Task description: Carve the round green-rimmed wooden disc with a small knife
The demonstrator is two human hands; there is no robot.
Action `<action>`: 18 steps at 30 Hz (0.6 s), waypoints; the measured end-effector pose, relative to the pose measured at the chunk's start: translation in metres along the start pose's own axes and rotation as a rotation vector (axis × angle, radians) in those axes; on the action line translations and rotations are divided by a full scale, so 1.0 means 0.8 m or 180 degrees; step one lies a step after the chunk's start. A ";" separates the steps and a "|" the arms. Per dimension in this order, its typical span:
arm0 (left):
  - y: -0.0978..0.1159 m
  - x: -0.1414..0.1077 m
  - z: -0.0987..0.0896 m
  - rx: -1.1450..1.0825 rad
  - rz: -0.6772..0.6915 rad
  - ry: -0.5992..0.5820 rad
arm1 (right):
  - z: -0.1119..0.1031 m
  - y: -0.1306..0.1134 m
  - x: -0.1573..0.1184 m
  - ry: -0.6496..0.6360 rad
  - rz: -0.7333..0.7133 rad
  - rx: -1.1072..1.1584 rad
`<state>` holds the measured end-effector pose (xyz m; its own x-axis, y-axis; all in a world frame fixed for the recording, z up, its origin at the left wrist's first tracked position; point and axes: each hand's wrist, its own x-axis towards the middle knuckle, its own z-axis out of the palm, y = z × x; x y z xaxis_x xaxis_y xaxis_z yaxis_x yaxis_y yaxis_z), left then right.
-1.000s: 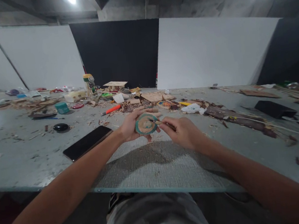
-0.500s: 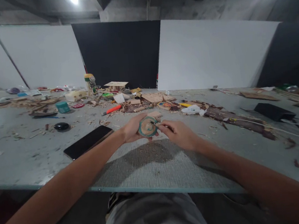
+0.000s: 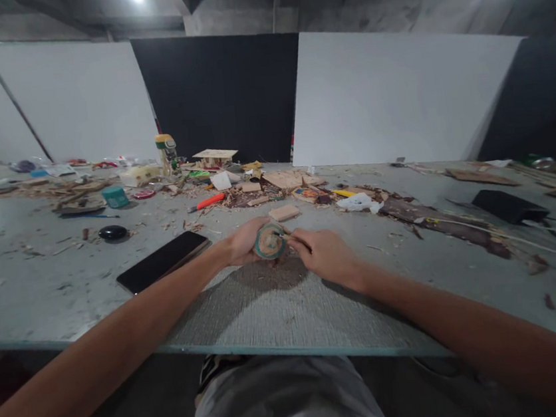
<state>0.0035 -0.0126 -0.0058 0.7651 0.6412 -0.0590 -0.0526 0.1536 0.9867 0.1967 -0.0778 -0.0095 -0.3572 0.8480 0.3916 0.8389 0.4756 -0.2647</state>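
Observation:
My left hand (image 3: 245,242) is closed around a small round teal-rimmed piece (image 3: 268,242) with a mottled beige face, tilted toward me above the table. Whether it is a lid, a shallow pot or a solid disc, I cannot tell. My right hand (image 3: 324,251) pinches a thin stick-like tool (image 3: 287,235), whose dark tip meets the beige face near its right side. Fingers hide most of the tool's handle. Just behind the hands lies a pale wooden block (image 3: 284,212). Left of my left wrist rests a dark phone (image 3: 162,260).
An orange-red marker-like tool (image 3: 210,201), a teal jar (image 3: 115,197) and a black oval object (image 3: 113,232) lie to the left. Wood shavings and scraps spread across the back. Right are a long bark strip (image 3: 454,232), a black box (image 3: 508,205) and cables. The table edge (image 3: 294,352) is near me.
The round piece has shifted slightly left and down in my left hand, showing the wooden block behind more fully. My right hand has followed with the tool still touching the beige face.

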 end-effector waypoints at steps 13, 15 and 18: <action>0.000 0.002 0.000 0.0028 -0.0016 0.0049 | -0.001 -0.004 0.006 -0.0539 0.0264 0.1350; -0.001 0.002 0.000 0.0057 -0.0014 0.0059 | -0.001 0.000 0.007 -0.0130 -0.0026 0.0435; -0.002 0.003 -0.001 0.0060 0.0001 0.0048 | 0.000 0.002 0.006 -0.0050 -0.0009 -0.0310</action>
<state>0.0048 -0.0105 -0.0080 0.7554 0.6525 -0.0609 -0.0406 0.1394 0.9894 0.1965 -0.0727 -0.0078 -0.3653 0.8507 0.3781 0.8736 0.4535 -0.1763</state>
